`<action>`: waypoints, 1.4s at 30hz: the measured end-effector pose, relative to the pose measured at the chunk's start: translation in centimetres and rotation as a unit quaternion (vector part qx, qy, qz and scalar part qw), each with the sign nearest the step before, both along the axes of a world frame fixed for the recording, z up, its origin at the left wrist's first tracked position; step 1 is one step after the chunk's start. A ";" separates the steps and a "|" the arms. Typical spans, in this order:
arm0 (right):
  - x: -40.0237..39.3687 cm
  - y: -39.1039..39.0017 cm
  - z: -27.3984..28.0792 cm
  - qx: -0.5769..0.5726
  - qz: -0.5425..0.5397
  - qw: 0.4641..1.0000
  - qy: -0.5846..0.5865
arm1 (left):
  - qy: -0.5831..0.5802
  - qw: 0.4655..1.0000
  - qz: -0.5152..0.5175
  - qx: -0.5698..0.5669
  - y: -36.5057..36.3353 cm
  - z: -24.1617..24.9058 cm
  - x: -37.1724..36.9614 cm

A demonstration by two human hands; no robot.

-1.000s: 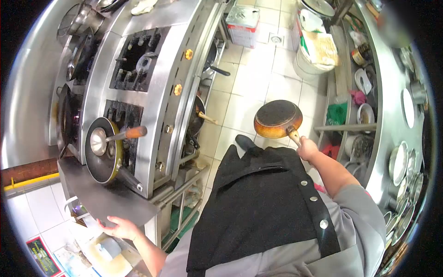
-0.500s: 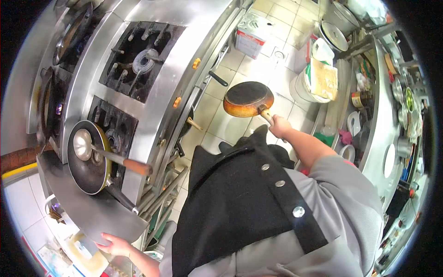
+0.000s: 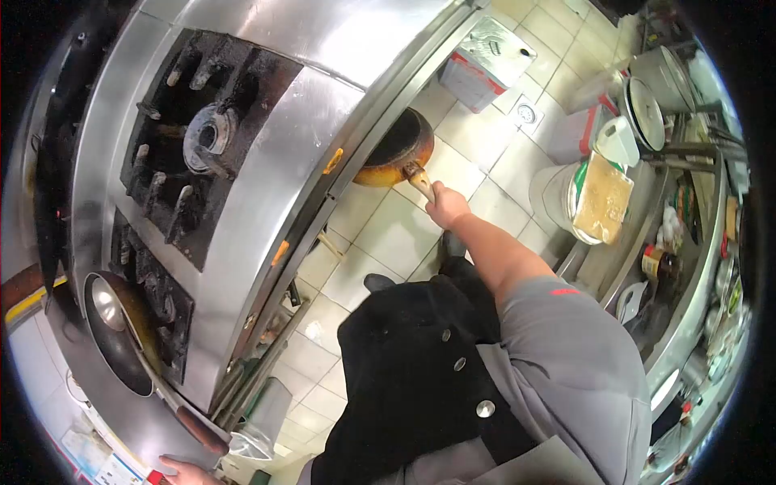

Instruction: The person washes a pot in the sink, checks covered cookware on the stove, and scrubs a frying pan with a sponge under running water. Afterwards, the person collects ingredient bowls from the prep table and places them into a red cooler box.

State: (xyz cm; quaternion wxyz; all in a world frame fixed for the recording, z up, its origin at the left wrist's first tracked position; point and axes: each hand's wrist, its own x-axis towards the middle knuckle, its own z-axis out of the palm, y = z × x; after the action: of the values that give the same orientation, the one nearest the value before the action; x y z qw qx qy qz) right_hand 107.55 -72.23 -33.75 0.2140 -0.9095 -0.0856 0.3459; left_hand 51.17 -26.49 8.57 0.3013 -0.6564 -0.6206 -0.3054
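My right hand is closed around the pale handle of a frying pan. The pan has a dark round face and scorched orange-brown sides; it hangs over the floor beside the stove front, whose edge hides its left part. My left hand is cut off at the bottom of the view, below the stove's metal edge, with a finger stretched out and nothing visible in it. Nearby, a black frying pan stands on the front burner. A ladle with a brown handle rests in it.
The steel stove with its burner grate fills the left. On the tiled floor stand a red-and-white metal tin and a white bucket with a tan board on top. A steel counter with dishes lines the right.
My right hand has carried the frying pan left, towards the stove front. My left hand has slipped towards the bottom edge. The view has shifted, and the ladle's handle now lies lower.
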 end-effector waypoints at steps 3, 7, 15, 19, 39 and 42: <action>2.3 1.7 -2.6 0.020 0.021 0.999 -0.024 | 0.046 0.999 0.023 0.013 2.0 -0.2 -3.8; 5.6 5.4 -6.9 0.039 -0.001 0.998 -0.058 | 0.036 0.998 0.044 0.032 -0.2 -0.3 -0.1; 10.8 10.4 -10.3 -0.023 -0.040 0.999 0.005 | 0.050 0.991 0.121 0.000 0.9 0.5 -0.8; 6.6 4.4 -7.7 -0.052 -0.042 0.998 -0.002 | -0.030 0.983 0.171 -0.055 0.8 0.4 0.1; 3.6 -16.2 13.9 -0.061 -0.055 0.995 0.054 | -0.084 0.995 -0.046 -0.022 0.5 -0.9 -0.5; 3.1 -14.1 16.6 -0.067 0.047 0.997 -0.016 | -0.091 0.995 -0.022 -0.031 1.4 -2.0 -2.7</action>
State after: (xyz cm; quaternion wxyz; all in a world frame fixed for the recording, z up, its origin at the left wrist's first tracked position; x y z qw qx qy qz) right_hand 110.66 -86.37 -17.15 0.1345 -0.9222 -0.1079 0.3462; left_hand 48.47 -25.09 6.53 0.2162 -0.6484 -0.6401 -0.3509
